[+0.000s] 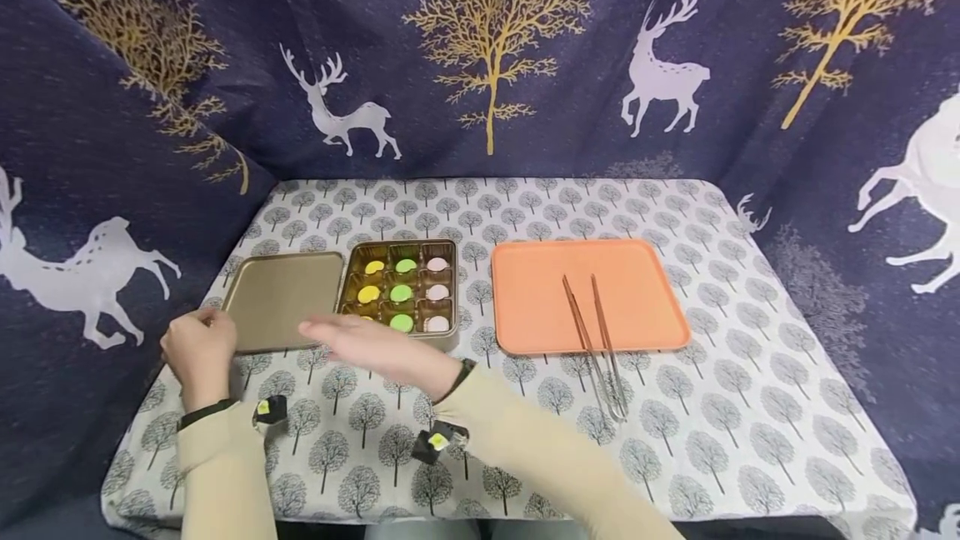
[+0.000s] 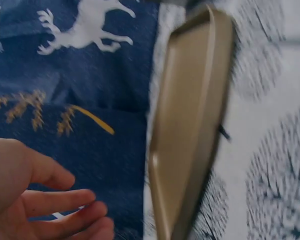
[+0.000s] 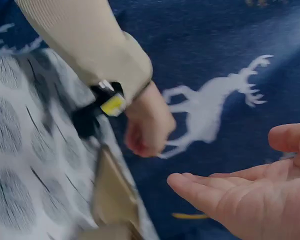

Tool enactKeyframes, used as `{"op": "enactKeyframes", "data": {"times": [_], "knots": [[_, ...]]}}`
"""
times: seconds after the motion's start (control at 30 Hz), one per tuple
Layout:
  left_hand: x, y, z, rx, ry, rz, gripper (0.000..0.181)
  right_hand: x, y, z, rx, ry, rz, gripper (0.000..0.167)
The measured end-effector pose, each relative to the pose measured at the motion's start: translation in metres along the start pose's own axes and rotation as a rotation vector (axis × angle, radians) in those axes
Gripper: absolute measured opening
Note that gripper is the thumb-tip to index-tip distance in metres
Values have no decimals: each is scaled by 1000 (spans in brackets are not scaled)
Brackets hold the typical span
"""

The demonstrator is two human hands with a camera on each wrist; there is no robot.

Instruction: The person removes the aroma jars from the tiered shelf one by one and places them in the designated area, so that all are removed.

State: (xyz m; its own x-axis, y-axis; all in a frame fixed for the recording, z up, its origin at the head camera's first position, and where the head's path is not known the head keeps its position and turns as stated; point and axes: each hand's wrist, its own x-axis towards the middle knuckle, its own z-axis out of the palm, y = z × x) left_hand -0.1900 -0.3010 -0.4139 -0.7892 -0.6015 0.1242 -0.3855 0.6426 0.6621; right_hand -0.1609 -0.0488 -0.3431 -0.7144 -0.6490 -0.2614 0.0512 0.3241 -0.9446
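one gold lid [image 1: 281, 298], left of the box [image 1: 442, 342], is best held level by opposite edges, left grip [image 1: 201, 348] being loosely curled, right grip [image 1: 375, 347] straight-fingered, both empty.

The shallow lid [image 1: 281, 298] looks like metal, smooth with a satin bronze sheen, its rim catching a soft highlight. The matching box [image 1: 438, 341] appears to be metal too, lined with a glossy, thin plastic insert [image 1: 419, 277]. The discs [image 1: 401, 293] in it look flat and matt; their material is unclear. The orange tray [image 1: 540, 298] seems smooth, mostly matt plastic, and the tongs [image 1: 586, 342] on it are shiny metal. Printed cloth, matt on the table [image 1: 525, 423], creased on the backdrop [image 1: 555, 132]; 2 sleeves [image 3: 85, 40] of matt, finely ribbed fabric.
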Motion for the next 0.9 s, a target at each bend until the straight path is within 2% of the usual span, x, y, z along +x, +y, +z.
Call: {"op": "enactKeyframes", "data": {"times": [0.2, 0.3, 0.4, 0.6, 0.73, 0.9], "knots": [[-10, 5, 9, 61, -127, 108, 46, -32, 2, -42, -301, 218, -59, 60], [-17, 2, 16, 54, -166, 122, 46, -42, 10, -63, -371, 319, -85, 58], [-21, -1, 23, 34, -191, 115, 45, -48, 20, -79, -386, 399, -81, 56], [-25, -4, 25, 15, -208, 83, 46, -54, 34, -100, -371, 494, -32, 56], [-27, -1, 26, 12, -205, 88, 46, -57, 41, -109, -369, 539, -11, 56], [-29, -1, 24, -4, -195, 124, 44, -59, 48, -118, -366, 591, 21, 57]]}}
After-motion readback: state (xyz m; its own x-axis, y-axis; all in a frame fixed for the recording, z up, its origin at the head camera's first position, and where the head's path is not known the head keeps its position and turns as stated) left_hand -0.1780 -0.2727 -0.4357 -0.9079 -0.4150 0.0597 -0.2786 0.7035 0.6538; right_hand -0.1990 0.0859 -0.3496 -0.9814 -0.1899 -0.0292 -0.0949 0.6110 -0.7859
